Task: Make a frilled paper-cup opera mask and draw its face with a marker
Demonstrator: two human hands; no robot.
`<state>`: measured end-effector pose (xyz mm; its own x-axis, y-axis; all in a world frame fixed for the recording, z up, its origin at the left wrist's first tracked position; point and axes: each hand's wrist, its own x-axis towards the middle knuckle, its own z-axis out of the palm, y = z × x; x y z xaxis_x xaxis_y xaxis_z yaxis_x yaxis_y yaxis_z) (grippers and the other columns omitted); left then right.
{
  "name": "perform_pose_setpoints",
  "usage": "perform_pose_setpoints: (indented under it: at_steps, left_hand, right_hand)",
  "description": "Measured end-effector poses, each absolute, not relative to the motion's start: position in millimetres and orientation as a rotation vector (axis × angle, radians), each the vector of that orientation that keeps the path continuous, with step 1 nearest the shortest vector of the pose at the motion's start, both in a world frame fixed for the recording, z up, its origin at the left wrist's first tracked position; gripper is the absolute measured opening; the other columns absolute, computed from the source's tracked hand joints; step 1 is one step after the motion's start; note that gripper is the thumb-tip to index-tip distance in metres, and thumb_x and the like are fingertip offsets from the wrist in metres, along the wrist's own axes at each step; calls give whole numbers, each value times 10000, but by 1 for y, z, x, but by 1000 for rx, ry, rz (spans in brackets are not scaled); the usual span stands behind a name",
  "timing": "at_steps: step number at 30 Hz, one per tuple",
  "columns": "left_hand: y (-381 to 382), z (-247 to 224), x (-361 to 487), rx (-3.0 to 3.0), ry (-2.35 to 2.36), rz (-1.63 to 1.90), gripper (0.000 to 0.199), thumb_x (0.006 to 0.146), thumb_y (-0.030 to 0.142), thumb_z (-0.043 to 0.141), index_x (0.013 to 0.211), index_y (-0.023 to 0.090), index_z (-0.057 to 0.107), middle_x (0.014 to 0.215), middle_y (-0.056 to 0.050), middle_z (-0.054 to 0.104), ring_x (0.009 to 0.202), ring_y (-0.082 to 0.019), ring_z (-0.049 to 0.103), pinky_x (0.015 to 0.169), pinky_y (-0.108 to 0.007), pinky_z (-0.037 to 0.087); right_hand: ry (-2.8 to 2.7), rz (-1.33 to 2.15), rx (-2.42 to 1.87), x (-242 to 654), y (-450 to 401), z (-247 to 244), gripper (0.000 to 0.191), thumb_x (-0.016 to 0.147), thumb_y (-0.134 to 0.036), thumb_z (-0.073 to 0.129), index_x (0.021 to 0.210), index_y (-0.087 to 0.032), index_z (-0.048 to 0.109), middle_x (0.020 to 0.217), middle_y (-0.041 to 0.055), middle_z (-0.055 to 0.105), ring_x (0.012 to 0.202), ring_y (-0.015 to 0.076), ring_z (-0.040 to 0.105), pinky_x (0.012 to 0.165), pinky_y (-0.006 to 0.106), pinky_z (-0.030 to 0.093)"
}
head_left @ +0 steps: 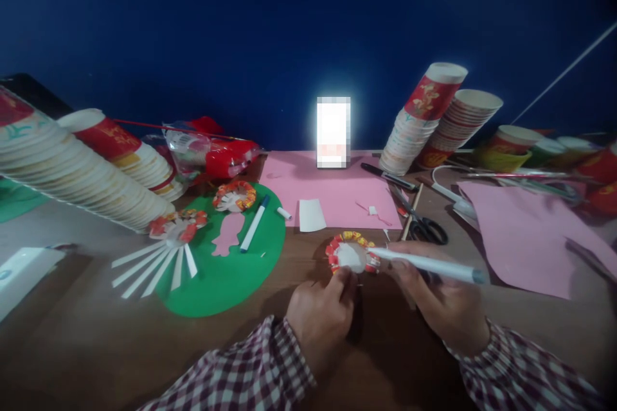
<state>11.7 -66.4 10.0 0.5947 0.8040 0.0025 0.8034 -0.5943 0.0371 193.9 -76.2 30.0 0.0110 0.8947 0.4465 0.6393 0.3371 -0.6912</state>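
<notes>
My left hand (324, 308) pinches the lower edge of a small ring-shaped paper craft (353, 255), whose rim is of red and yellow folded pieces around a whitish middle. In my right hand (441, 295) lies a white marker (427, 263), held nearly level with its tip end at the right side of the ring. Its dark end points right. Some of my right fingers are hidden behind the marker. Left of my hands, a green paper disc (226, 298) bears a similar ring (234, 196), a pink paper fish shape (228, 233) and another marker (254, 223).
Tall stacks of paper cups lean at the left (81, 167) and right (414, 119). Black-handled scissors (427, 229) lie beyond my right hand. Pink sheets (289, 173) and a white paper piece (312, 215) lie near a bright phone screen (333, 131). A fringed paper piece (176, 257) sits left.
</notes>
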Motion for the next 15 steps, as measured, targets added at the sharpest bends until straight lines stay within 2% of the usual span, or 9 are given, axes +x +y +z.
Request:
perform_pose_setpoints:
  at_steps: [6, 15]
  left_hand:
    - [-68, 15, 10, 2874, 1119, 113, 334, 858, 269, 349, 1141, 172, 496, 1117, -101, 554, 683, -147, 603, 530, -279, 505]
    - [-60, 16, 7, 2858, 1197, 119, 342, 870, 257, 337, 1165, 169, 487, 1143, -69, 552, 756, -162, 604, 650, -308, 533]
  right_hand:
    - [-1713, 456, -1468, 191, -73, 25, 138, 812, -254, 516, 923, -206, 583, 861, 22, 636, 768, 145, 604, 678, 230, 479]
    - [-1685, 428, -1514, 193, -71, 25, 160, 820, -290, 493, 924, -199, 573, 817, 31, 633, 713, 156, 605, 594, 229, 475]
